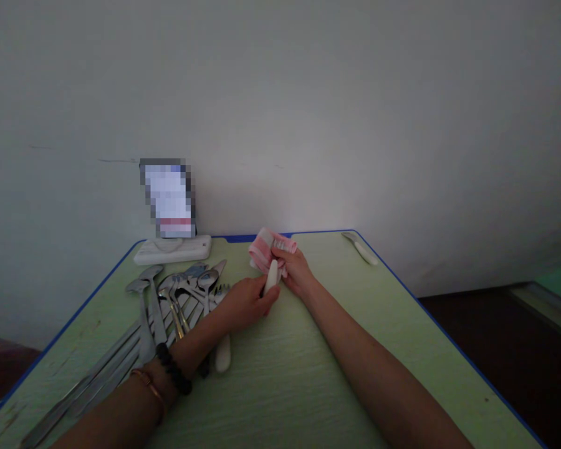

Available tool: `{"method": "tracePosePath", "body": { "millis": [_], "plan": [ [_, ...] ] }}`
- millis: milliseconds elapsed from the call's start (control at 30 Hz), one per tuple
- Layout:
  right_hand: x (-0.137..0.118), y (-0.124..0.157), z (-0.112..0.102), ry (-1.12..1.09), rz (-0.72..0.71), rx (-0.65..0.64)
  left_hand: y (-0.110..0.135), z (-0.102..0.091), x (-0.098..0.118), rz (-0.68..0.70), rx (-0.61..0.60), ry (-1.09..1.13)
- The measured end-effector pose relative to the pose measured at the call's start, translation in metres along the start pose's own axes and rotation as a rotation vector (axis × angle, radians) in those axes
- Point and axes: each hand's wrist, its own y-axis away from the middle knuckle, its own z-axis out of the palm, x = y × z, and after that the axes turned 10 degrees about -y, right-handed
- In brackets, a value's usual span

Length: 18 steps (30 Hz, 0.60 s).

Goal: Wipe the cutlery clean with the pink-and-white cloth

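Judging by how things lie, you are at the step of working the cloth (262,249) against the white handle (272,275). Both are between your two hands, just past the middle of the surface (280,386), towards twelve o'clock. Your left grip (247,305) is closed around the white handle; your right grip (299,268) is closed on the cloth, bunching it. Whether the handle's far end touches the cloth or only overlaps it, you cannot tell from here. The move calls for a steady left hold and soft, even pressure through the cloth.

The handle is smooth, rounded and matt, probably plastic; the cloth is thin, crumpled, pink and pale. From nine to ten o'clock, a heap of utensils (156,318) mixes shiny metal spoon bowls, fork tines and long flat handles. At one o'clock, a white-handled utensil (365,252) with a metal head lies alone. At eleven o'clock, a white stand (172,251) with rounded corners supports a blurred screen (172,193).
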Motion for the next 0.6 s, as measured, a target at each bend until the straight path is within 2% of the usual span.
{"method": "tracePosePath", "body": {
  "millis": [367,600],
  "plan": [
    [-0.0005,0.0008,-0.0016,-0.007,0.014,-0.031,-0.0009,0.0002,0.0005,-0.027,-0.003,-0.001],
    [0.0021,-0.0009,-0.0041,0.056,-0.042,0.071,-0.0010,-0.0009,0.0016,-0.027,-0.010,-0.015]
  ]
}}
